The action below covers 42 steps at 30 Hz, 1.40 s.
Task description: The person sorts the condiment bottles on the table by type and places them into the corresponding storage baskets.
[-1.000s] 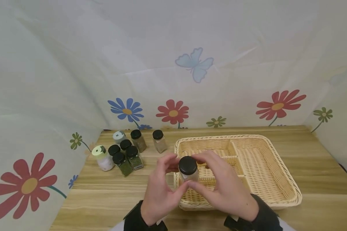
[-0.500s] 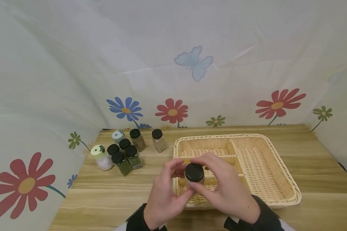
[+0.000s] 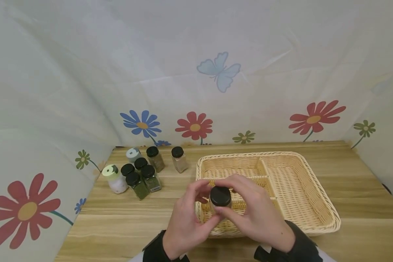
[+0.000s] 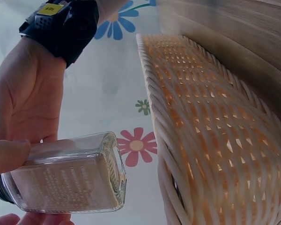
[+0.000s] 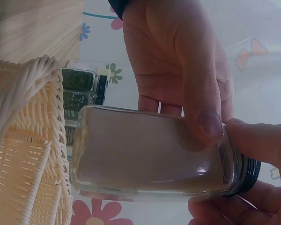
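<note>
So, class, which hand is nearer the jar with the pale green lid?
Left. The left hand is right of the green-lidded jar; the right hand is farther right, mostly past the held jar.

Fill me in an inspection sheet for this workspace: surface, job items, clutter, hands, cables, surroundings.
Surface: wood-grain table; visible parts look dry.
Job's things: black-capped glass jar held upright, raised above the wicker basket and not touching it; the basket is divided into compartments.
Clutter: left of the basket stand six other black-capped jars, a lime-capped bottle and a bottle with a pale blue-grey cap.
Hands: left hand holds the jar, thumb on the glass; right hand grips it near the cap.
Cables: nothing seen.
Surroundings: pale cloth behind and at the sides, printed with flowers and a butterfly.
</note>
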Each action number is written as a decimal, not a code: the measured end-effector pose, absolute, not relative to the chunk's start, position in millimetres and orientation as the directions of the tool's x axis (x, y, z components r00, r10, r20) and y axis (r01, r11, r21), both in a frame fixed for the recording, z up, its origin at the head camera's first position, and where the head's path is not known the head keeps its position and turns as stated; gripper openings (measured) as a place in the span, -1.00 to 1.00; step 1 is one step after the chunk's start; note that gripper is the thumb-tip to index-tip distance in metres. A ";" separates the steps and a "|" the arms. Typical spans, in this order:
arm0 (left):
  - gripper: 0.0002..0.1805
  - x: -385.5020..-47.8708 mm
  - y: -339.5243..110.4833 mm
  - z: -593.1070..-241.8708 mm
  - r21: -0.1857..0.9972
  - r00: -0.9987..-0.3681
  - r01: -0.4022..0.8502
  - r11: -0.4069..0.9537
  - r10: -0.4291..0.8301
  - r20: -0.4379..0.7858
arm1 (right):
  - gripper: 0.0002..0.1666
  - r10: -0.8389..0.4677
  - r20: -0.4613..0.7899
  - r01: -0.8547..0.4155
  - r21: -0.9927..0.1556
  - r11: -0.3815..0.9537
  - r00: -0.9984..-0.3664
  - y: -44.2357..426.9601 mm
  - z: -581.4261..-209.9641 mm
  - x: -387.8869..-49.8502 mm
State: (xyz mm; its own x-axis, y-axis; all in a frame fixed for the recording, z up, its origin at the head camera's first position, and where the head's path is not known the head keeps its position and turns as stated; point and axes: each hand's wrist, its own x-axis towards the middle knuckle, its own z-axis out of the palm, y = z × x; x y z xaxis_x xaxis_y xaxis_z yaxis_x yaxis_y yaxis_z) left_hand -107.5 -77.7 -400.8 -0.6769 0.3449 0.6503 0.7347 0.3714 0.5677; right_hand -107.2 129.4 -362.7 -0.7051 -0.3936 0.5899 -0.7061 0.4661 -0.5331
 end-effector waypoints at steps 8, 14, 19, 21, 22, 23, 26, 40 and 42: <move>-0.16 -107.3 -78.4 -400.8 0.550 -0.690 0.721 0.422 0.357 0.630 | -0.33 -0.380 0.579 -0.688 -0.532 0.494 -0.721 132.8 -364.1 -108.4; -0.13 -108.5 -79.2 -397.8 0.600 -0.735 0.677 0.426 0.357 0.576 | -0.35 -0.366 0.621 -0.715 -0.526 0.461 -0.693 137.5 -361.7 -114.0; -0.09 -109.5 -79.9 -397.7 0.603 -0.737 0.676 0.424 0.366 0.568 | -0.35 -0.339 0.623 -0.695 -0.511 0.507 -0.705 145.4 -358.4 -117.8; -0.09 -109.5 -80.2 -397.6 0.608 -0.744 0.668 0.428 0.369 0.558 | -0.35 -0.329 0.625 -0.688 -0.502 0.525 -0.708 149.2 -356.6 -119.3; -0.09 -109.5 -80.2 -397.3 0.615 -0.750 0.661 0.430 0.369 0.549 | -0.34 -0.322 0.630 -0.686 -0.496 0.533 -0.706 151.4 -356.0 -120.4; -0.09 -109.5 -80.3 -397.1 0.620 -0.756 0.654 0.433 0.368 0.541 | -0.34 -0.315 0.633 -0.682 -0.494 0.539 -0.707 153.5 -355.1 -121.4; -0.10 -109.3 -80.2 -396.8 0.633 -0.773 0.634 0.445 0.366 0.518 | -0.33 -0.294 0.629 -0.661 -0.491 0.567 -0.719 160.9 -352.7 -124.4; -0.37 -119.9 -89.2 -393.8 0.527 -0.719 0.689 0.497 0.381 0.581 | -0.35 -0.207 0.612 -0.568 -0.484 0.665 -0.763 206.1 -338.2 -140.2; -0.39 -122.5 -92.1 -392.6 0.516 -0.711 0.696 0.499 0.383 0.589 | -0.35 -0.200 0.612 -0.566 -0.491 0.662 -0.765 213.0 -337.9 -143.0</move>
State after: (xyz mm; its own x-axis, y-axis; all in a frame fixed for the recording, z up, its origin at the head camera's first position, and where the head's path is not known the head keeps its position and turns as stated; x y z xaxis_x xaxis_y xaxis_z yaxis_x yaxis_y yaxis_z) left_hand -122.5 -92.1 -392.6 -0.7114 0.3827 0.5895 0.6961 0.4992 0.5159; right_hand -143.0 213.0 -337.9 -0.7653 -0.2001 0.6118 -0.5657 0.6625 -0.4910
